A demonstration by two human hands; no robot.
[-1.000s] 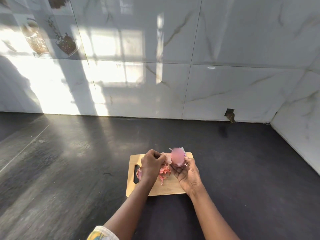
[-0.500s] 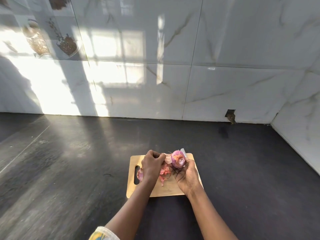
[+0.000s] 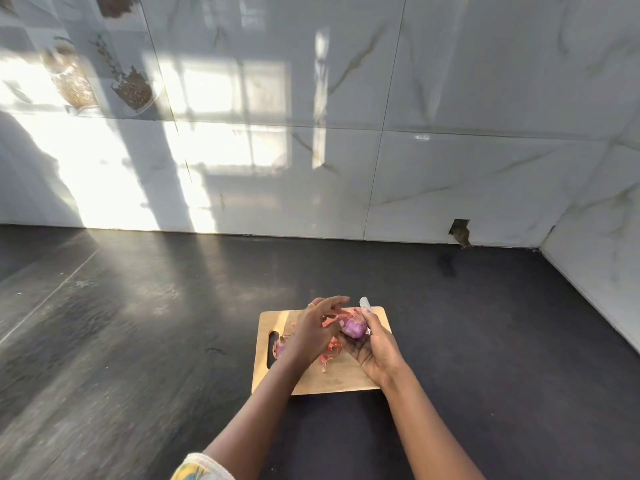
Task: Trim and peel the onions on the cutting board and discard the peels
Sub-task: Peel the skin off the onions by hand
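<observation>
Head cam: right hand (image 3: 375, 351) is wrapped around the onion (image 3: 353, 328), up over the 1 o'clock part of the cutting board (image 3: 346, 380) on the dark desk (image 3: 138, 323). Left hand (image 3: 313, 329) is loose, fingers fanned, touching the skin at the onion's 9 o'clock. Peels (image 3: 329, 355) lie mid-board.

No text, number or brand can be read anywhere. One small pale rectangular sticker (image 3: 421, 137) stands on the glossy white marble wall tile (image 3: 485, 174), but its print is too small and blurred to make out any letters.
</observation>
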